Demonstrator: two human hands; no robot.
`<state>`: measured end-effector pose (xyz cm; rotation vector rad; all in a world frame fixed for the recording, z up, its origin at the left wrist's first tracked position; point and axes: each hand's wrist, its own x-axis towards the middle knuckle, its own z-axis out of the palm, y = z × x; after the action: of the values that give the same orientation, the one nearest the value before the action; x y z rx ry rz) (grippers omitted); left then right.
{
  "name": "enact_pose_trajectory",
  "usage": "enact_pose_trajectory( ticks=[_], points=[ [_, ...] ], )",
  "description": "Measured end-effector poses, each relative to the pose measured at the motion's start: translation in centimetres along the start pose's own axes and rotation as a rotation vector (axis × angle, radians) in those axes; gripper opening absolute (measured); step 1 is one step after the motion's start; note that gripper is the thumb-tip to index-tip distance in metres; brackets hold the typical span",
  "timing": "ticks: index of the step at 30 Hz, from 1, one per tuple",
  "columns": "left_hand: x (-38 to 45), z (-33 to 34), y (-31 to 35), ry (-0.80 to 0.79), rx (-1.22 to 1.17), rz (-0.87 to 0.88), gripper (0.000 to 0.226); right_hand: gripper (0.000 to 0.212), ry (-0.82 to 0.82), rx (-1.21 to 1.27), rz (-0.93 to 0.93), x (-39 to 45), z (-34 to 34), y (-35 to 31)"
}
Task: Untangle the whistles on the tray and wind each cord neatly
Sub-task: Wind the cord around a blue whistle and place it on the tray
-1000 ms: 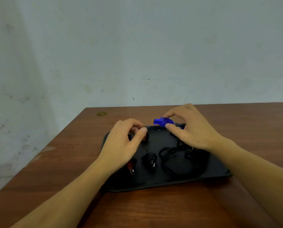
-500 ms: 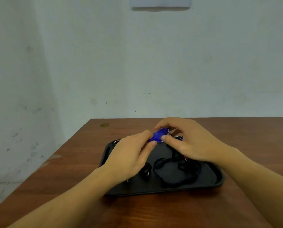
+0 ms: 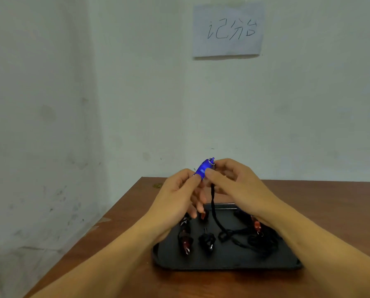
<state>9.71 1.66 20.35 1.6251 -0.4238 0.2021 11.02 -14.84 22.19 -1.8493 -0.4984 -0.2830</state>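
1. Head view: the black tray lies on the wooden table; both forearms cover its side edges.
2. On it lie dark red whistles, blurred, beside a tangled black cord.
3. Above, the left hand and right hand pinch the blue whistle, cord hanging.
4. On the wall, a paper sign.

Both hands, left and right, raised together, fingers pinching.
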Motion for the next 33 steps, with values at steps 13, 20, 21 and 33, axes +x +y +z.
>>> enact_pose_trajectory(
  ticks=[13, 20, 21, 33],
  points=[
    [-1.1, -1.6, 3.7, -0.007, -0.300, -0.116, 0.028, 0.016, 0.305, 0.008, -0.136, -0.5, -0.8, -2.7],
    [0.0, -1.1, 3.6, -0.004, 0.057, 0.025, 0.028, 0.020, 0.130, -0.777, -0.306, -2.0, 0.3, -2.7],
    [0.3, -1.6, 3.1, 0.014, 0.299, 0.115, 0.030, 0.022, 0.061, -0.869, -0.340, -2.3, 0.4, -3.2],
    [-3.6, -1.5, -0.3, -0.349, 1.227, 0.672, 0.023, 0.015, -0.473, -1.025, -0.309, -2.2, -3.4, -5.4]
  ],
)
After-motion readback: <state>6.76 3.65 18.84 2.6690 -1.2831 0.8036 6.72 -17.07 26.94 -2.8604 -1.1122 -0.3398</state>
